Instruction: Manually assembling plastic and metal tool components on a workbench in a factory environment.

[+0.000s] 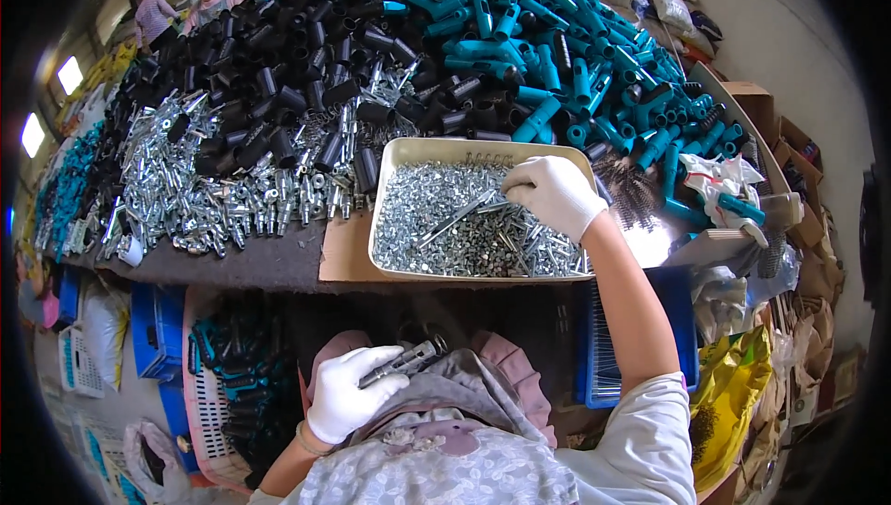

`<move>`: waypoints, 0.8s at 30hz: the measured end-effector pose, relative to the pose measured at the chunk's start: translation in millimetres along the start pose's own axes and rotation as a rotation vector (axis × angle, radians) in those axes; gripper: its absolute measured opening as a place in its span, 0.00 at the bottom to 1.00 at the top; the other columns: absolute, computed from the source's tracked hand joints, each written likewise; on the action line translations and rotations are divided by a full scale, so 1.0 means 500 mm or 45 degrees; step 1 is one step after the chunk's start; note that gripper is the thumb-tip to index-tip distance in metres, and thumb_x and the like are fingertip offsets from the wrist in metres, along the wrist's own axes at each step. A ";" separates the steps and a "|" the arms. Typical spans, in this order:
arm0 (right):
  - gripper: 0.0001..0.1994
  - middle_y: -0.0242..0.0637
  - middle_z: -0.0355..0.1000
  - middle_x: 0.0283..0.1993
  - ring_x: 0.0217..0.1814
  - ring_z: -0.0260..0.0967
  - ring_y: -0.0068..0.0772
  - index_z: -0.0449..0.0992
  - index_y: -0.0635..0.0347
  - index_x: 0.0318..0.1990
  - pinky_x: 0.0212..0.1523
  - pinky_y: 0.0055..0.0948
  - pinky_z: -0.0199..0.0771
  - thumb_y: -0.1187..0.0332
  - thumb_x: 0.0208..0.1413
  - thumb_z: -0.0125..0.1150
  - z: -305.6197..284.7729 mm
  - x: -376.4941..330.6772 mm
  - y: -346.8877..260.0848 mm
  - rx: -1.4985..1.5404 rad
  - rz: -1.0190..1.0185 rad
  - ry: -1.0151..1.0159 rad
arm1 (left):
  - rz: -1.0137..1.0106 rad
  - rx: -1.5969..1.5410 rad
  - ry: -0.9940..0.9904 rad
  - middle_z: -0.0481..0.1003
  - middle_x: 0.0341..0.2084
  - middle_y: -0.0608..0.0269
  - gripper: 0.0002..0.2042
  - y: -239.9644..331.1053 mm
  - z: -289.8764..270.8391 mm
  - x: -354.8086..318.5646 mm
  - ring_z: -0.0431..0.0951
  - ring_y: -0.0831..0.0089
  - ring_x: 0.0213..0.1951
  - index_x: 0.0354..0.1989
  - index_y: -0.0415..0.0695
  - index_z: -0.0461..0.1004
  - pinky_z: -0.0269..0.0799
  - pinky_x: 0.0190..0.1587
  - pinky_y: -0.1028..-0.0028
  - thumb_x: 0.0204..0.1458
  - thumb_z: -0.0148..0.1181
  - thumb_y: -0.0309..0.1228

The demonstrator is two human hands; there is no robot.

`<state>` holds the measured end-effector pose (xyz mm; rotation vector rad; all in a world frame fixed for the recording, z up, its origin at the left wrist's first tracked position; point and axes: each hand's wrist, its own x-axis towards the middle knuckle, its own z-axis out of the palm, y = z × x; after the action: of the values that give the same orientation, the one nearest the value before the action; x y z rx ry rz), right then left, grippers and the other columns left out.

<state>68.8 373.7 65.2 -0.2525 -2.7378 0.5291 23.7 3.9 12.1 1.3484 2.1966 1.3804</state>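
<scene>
Left hand grips metal part down low, probably to steady it; right hand curls over small metal pieces, can't tell if pinching any; cream tray sits at near edge of table, presumably for easy reach

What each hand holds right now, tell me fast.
Left hand: closed around a metal part.
Right hand: curled over the tray; whether it holds anything cannot be told.
</scene>
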 end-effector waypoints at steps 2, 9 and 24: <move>0.10 0.47 0.79 0.36 0.40 0.76 0.51 0.84 0.55 0.36 0.45 0.43 0.75 0.63 0.51 0.62 0.000 0.003 0.006 0.056 -0.029 -0.078 | 0.007 -0.022 -0.018 0.82 0.34 0.51 0.19 -0.004 0.002 0.003 0.83 0.66 0.33 0.45 0.36 0.80 0.77 0.36 0.74 0.43 0.74 0.25; 0.12 0.45 0.79 0.38 0.45 0.76 0.49 0.82 0.56 0.40 0.49 0.43 0.75 0.62 0.48 0.67 0.031 -0.012 -0.023 -0.162 0.067 -0.140 | 0.012 -0.040 -0.113 0.80 0.32 0.51 0.19 0.014 0.010 0.024 0.83 0.64 0.32 0.47 0.36 0.79 0.76 0.34 0.73 0.45 0.73 0.26; 0.14 0.45 0.79 0.33 0.37 0.78 0.48 0.81 0.59 0.40 0.43 0.41 0.77 0.64 0.46 0.64 0.014 0.015 -0.032 -0.182 0.125 -0.463 | 0.061 -0.018 -0.129 0.80 0.32 0.52 0.19 0.005 0.013 0.034 0.82 0.62 0.31 0.46 0.36 0.79 0.76 0.34 0.71 0.45 0.73 0.27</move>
<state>57.3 358.4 67.6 -0.3589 -3.1361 0.4417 19.5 21.3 15.2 1.4418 2.0993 1.3106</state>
